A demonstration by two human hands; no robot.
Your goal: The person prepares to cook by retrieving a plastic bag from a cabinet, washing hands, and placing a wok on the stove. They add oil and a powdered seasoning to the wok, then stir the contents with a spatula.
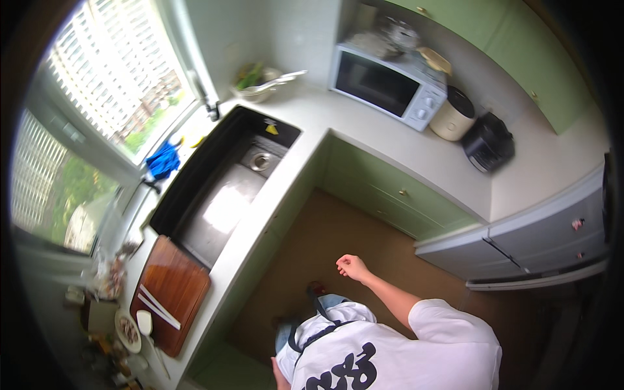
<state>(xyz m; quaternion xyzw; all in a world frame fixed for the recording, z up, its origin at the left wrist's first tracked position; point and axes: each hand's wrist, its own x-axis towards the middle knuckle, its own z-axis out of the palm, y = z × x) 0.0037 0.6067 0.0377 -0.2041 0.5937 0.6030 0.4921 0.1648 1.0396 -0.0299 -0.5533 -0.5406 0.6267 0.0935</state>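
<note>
My right hand point(353, 268) hangs over the brown floor point(336, 224) with its fingers loosely curled in and nothing visible in it. Only a sliver of my left hand or forearm point(280, 374) shows beside my clothes at the bottom edge, so its fingers are hidden. In front of me, the dark sink point(219, 195) is set into the white countertop point(278, 192). A brown wooden cutting board point(170, 280) lies at the sink's near-left end, with two white sticks point(158, 308) on it. A white spoon-like utensil point(145, 322) rests at its left edge.
A plate of food point(127, 331) stands left of the board. Blue cloth point(163, 160) lies by the window. A bowl with greens point(253, 90) sits beyond the sink. Along the right counter stand a microwave point(380, 80), a cream appliance point(453, 114) and a black appliance point(487, 142); the grey refrigerator point(536, 239) is farther right.
</note>
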